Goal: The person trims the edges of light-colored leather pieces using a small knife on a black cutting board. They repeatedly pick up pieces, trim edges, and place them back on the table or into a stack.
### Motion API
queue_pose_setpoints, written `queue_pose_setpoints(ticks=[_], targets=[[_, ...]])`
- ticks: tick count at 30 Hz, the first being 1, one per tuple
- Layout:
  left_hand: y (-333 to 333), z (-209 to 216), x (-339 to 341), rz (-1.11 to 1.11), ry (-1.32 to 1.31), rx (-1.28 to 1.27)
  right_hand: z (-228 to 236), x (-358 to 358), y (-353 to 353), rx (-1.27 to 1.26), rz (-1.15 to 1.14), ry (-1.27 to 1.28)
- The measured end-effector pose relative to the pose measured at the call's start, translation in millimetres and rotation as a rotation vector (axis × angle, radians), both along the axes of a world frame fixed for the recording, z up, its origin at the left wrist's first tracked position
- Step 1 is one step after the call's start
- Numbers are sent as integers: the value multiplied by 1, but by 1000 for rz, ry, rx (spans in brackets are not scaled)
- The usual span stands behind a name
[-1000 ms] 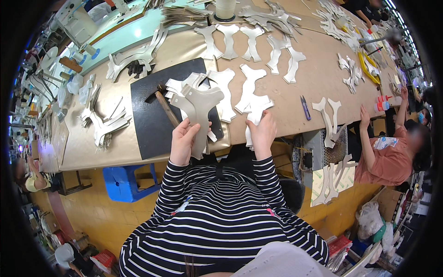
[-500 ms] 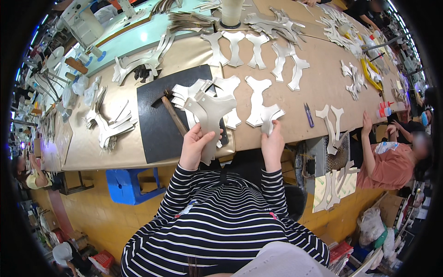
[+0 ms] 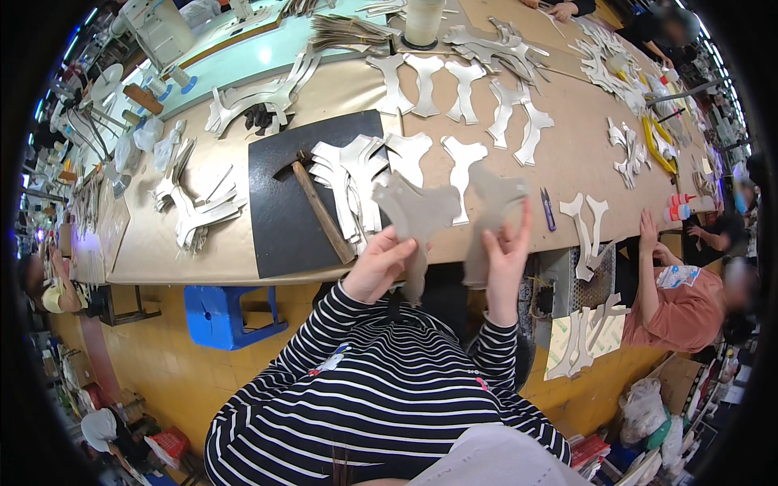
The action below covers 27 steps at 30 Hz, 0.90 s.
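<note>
In my left hand (image 3: pixel 377 263) I grip a flat grey Y-shaped cut piece (image 3: pixel 413 206) near its narrow end, thumb on top. My right hand (image 3: pixel 508 255) is closed on a second flat grey cut piece (image 3: pixel 485 215), smeared by motion. Both pieces are held above the table's near edge, side by side and slightly apart. Left of them, pale Y-shaped pieces (image 3: pixel 347 174) lie fanned on a black mat (image 3: pixel 271 231). A wooden-handled hammer (image 3: pixel 318 209) rests on that mat. Beyond my hands, more pale pieces (image 3: pixel 463 162) lie on the table.
Across the brown-covered table (image 3: pixel 324 101) lie a loose pile of pieces (image 3: pixel 194 211), a row of pieces (image 3: pixel 425 85) and a purple-handled tool (image 3: pixel 548 209). A blue stool (image 3: pixel 219 316) stands at the left. A person in a salmon shirt (image 3: pixel 677 304) sits at the right.
My right hand has lifted its piece off the table and drawn it nearer and slightly right. My left hand, with its piece, has moved right. The view has shifted a little.
</note>
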<state>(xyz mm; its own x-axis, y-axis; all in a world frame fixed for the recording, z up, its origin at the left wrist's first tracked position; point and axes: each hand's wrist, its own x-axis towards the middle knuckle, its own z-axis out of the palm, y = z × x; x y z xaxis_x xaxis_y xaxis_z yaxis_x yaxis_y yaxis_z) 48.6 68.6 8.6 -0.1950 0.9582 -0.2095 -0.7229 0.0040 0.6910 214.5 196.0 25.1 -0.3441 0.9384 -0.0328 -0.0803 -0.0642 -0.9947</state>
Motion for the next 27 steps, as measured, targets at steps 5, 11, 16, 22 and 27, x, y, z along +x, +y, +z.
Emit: queue_pose_setpoints(ticks=[5, 11, 16, 22, 27], targets=[[3, -8, 16, -214, 89, 23, -7, -20, -33, -53, 227, 162], [3, -6, 15, -231, 336, -1, -8, -26, -39, 541, 45, -298], [-3, 8, 10, -292, 348, 36, 18, -13, -5, 832, -106, -545], [-2, 12, 9, -211, 732, 144, 19, -7, 31, 963, 263, -653], [-9, 14, 1, -289, 813, 42, 16, -17, 18, 937, 298, -627]])
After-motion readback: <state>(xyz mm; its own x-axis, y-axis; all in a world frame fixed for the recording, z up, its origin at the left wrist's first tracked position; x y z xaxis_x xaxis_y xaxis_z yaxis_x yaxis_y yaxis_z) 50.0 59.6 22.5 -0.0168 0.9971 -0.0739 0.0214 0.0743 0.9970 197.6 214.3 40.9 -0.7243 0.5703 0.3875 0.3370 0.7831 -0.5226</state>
